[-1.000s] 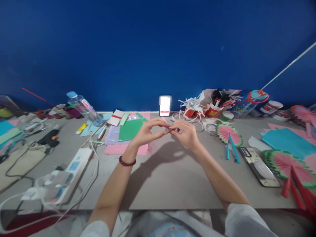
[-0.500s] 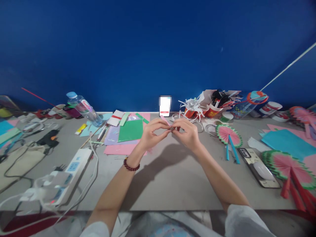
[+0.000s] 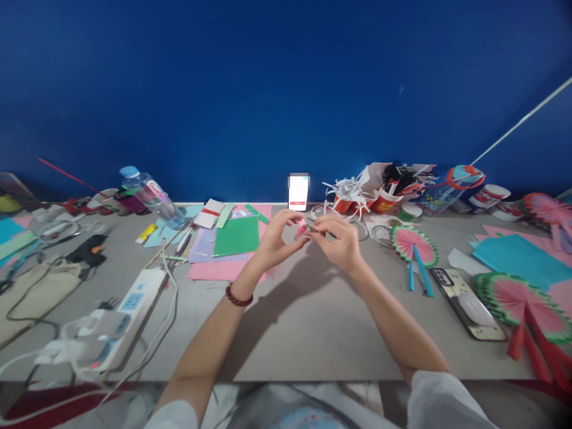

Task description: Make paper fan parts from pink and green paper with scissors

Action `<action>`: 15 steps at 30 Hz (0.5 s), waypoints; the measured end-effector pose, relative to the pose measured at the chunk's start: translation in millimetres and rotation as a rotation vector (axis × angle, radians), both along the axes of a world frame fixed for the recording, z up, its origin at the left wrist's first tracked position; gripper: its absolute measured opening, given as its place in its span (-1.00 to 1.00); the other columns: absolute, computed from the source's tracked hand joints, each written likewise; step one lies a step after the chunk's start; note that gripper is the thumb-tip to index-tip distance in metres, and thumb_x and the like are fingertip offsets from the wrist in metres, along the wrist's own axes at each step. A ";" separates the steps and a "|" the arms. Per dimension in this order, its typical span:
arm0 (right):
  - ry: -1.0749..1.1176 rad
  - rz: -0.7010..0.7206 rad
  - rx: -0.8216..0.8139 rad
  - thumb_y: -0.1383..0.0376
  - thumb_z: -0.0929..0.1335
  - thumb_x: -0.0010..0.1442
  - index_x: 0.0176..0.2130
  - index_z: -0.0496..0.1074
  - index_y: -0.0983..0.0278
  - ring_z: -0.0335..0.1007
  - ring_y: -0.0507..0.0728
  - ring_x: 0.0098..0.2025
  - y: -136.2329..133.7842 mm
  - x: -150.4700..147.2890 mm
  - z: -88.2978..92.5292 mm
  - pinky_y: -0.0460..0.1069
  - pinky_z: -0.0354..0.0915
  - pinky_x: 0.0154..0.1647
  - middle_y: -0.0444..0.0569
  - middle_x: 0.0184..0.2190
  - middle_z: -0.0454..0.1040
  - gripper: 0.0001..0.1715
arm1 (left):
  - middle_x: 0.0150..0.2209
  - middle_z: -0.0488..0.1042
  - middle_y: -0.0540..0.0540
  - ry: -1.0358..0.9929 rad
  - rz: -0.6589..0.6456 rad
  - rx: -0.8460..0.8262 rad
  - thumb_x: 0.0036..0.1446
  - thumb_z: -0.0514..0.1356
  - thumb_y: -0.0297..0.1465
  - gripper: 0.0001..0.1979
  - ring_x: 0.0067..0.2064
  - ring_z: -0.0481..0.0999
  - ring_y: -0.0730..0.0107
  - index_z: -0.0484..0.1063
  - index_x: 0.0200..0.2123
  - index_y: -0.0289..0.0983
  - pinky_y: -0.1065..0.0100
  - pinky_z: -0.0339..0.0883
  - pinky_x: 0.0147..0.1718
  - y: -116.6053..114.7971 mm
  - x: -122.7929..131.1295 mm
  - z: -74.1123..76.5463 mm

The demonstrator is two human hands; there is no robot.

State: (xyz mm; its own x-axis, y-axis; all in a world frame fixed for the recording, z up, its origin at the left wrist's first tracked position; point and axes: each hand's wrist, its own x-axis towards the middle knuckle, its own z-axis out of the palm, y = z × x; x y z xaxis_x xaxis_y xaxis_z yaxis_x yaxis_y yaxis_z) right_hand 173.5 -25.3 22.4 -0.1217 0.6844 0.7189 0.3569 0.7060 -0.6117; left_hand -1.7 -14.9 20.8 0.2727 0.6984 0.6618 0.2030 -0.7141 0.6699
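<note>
Between my two hands, above the middle of the table, is a small piece of folded pink and green paper (image 3: 302, 229). My left hand (image 3: 277, 241) pinches its left side between thumb and fingers. On its right side my right hand (image 3: 337, 238) has thumb and forefinger closed on it. Most of the paper is hidden by the fingers. A finished paper fan (image 3: 414, 245), pink with a green edge and blue handles, lies right of my right hand. Left of my left hand rests a green sheet (image 3: 236, 236) on purple and pink paper.
A lit phone (image 3: 298, 192) leans on the blue wall. Cups (image 3: 385, 201) of tools and paper strips stand at the back right. A tilted bottle (image 3: 154, 196) and a power strip (image 3: 134, 316) with cables lie left. Another phone (image 3: 465, 307) bears a white mouse at right.
My fingertips have parted a little and turned, so more of the pink and green paper shows between them. The things on the table have stayed put.
</note>
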 end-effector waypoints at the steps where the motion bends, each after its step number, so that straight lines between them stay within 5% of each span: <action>1: 0.052 0.029 -0.026 0.21 0.44 0.10 -0.52 0.41 0.20 0.40 0.11 -0.36 0.6 -0.1 0.6 0.02 0.35 -0.35 -0.03 -0.43 0.48 -0.78 | -0.11 0.48 -0.17 0.017 -0.001 -0.019 0.04 0.32 -0.30 -0.63 -0.08 0.44 0.25 0.43 -0.06 -0.18 0.22 0.31 -0.09 1.6 -0.7 -1.6; 4: 0.225 0.154 -0.161 0.14 0.47 0.04 -0.51 0.39 0.23 0.40 0.09 -0.38 4.6 0.7 0.5 -0.01 0.35 -0.42 -0.06 -0.45 0.45 -0.72 | -0.12 0.51 -0.16 0.046 -0.037 -0.124 0.02 0.33 -0.25 -0.69 -0.06 0.45 0.20 0.49 -0.14 -0.18 0.20 0.32 -0.09 3.8 -2.2 -3.8; 8: 0.397 0.208 -0.406 0.08 0.51 -0.05 -0.48 0.38 0.26 0.31 -0.01 -0.54 12.0 2.4 -2.1 -0.08 0.28 -0.59 -0.12 -0.50 0.42 -0.64 | -0.39 0.55 -0.10 0.040 -0.081 -0.420 0.06 0.28 -0.21 -0.79 -0.35 0.49 0.34 0.55 -0.38 -0.25 0.34 0.36 -0.34 1.2 -0.4 -2.7; 15: 0.447 0.258 -0.602 0.12 0.55 -0.15 -0.38 0.45 0.28 0.33 -0.02 -0.55 19.7 3.4 -5.8 -0.08 0.30 -0.53 -0.16 -0.53 0.46 -0.61 | -0.51 0.53 -0.06 -0.060 -0.042 -0.650 -0.05 0.34 -0.23 -0.76 -0.45 0.48 0.44 0.53 -0.49 -0.32 0.41 0.37 -0.39 -0.4 8.8 -5.5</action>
